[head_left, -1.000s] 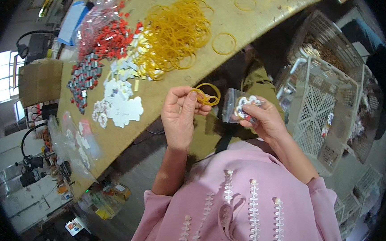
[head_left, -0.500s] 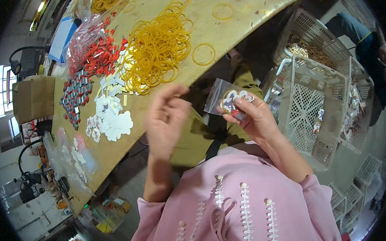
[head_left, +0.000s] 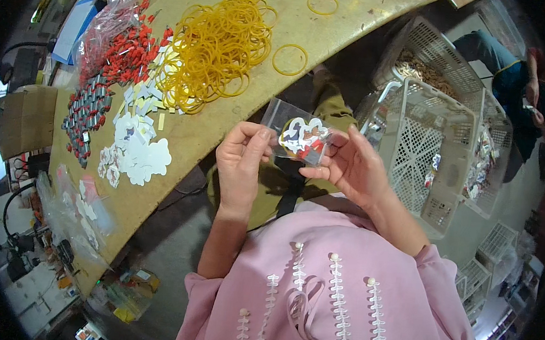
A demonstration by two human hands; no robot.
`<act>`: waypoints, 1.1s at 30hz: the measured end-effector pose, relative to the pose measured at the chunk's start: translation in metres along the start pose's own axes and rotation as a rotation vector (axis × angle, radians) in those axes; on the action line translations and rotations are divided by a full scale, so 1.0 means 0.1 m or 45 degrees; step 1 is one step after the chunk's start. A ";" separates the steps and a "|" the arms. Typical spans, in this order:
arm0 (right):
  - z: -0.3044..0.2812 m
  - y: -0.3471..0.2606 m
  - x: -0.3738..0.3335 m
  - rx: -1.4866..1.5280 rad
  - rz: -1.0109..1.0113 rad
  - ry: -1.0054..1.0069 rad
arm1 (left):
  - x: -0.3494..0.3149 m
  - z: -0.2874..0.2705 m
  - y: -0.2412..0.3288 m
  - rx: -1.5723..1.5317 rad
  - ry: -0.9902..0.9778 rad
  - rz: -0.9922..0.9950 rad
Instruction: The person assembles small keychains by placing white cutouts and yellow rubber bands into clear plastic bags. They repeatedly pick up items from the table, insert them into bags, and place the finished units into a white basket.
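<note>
Head feed: I have both hands in view, bare, level with each other, apart. Left hand (head_left: 240, 158): thumb laid forward against the bent index finger in a pinch, other fingers curled behind. Left forearm (head_left: 222, 239) runs almost straight up the view, wrist close to straight. Right hand (head_left: 366, 173): palm turned inward, thumb up and well clear of the fingers, which reach leftward, slightly bent, so no pinch on that side. Right forearm (head_left: 400, 224) slants in from lower right, wrist roughly in line.
</note>
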State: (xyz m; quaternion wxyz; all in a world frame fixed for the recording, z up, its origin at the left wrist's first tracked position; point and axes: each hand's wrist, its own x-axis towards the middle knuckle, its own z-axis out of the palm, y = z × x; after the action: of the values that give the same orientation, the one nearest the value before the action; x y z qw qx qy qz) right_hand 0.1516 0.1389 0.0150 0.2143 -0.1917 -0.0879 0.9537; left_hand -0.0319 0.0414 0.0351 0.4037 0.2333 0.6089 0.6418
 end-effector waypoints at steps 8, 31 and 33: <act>0.14 0.07 -0.06 -0.921 -0.219 0.137 | -0.05 0.00 -0.12 -0.172 0.037 -0.042; 0.22 0.09 -0.11 -0.941 -0.266 0.153 | -0.13 0.00 -0.39 -0.390 0.017 -0.003; 0.21 0.06 -0.12 -0.932 -0.256 0.189 | -0.17 0.05 -0.32 -0.223 0.063 0.044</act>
State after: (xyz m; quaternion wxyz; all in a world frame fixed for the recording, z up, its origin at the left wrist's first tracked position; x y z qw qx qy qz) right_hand 0.1508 0.1269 0.0362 0.2299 -0.3144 -0.4250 0.8171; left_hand -0.0112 0.0285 0.0077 0.3963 0.1918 0.5561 0.7049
